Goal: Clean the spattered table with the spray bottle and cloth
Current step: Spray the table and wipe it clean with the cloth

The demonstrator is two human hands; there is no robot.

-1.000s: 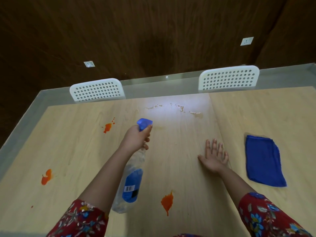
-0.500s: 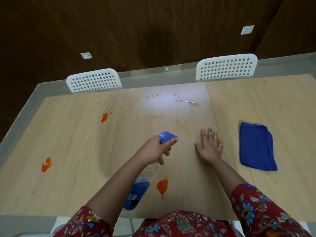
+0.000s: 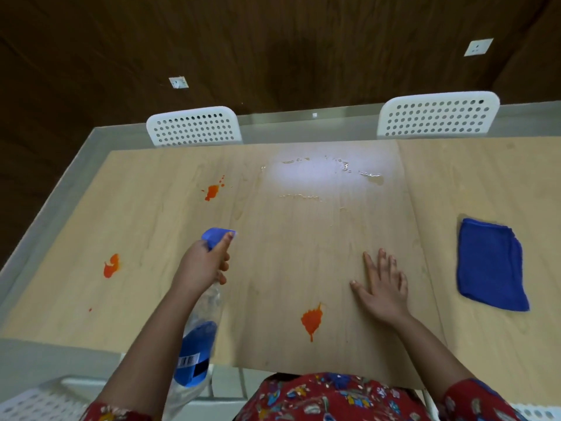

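The left hand [image 3: 203, 262] grips the neck of the spray bottle [image 3: 200, 335], fingers curled round it below the blue head and one finger lying along the top of the nozzle. The bottle is held in the air at a slant. Its nozzle points away over the counter [image 3: 288, 244] and its clear body trails back past the near edge. The hand hides the trigger, so I cannot tell whether it is being squeezed. The right hand [image 3: 382, 287] lies flat on the counter with fingers straight and spread, holding nothing.

The nearest orange spatter [image 3: 311, 320] is just left of that wrist. A second spatter [image 3: 110, 265] sits well to the left of the bottle, and a third spatter [image 3: 211, 191] lies farther off, ahead of the nozzle. A wet patch [image 3: 318, 174] glistens near the far edge. The blue cloth [image 3: 490, 264] lies folded to the right of the right hand, apart from it.

This looks like the spraying step, and wiping has not begun, since all three orange marks look whole. The next move calls for turning the nozzle onto one spatter and pulling the trigger. The free right hand is well placed to fetch the cloth.
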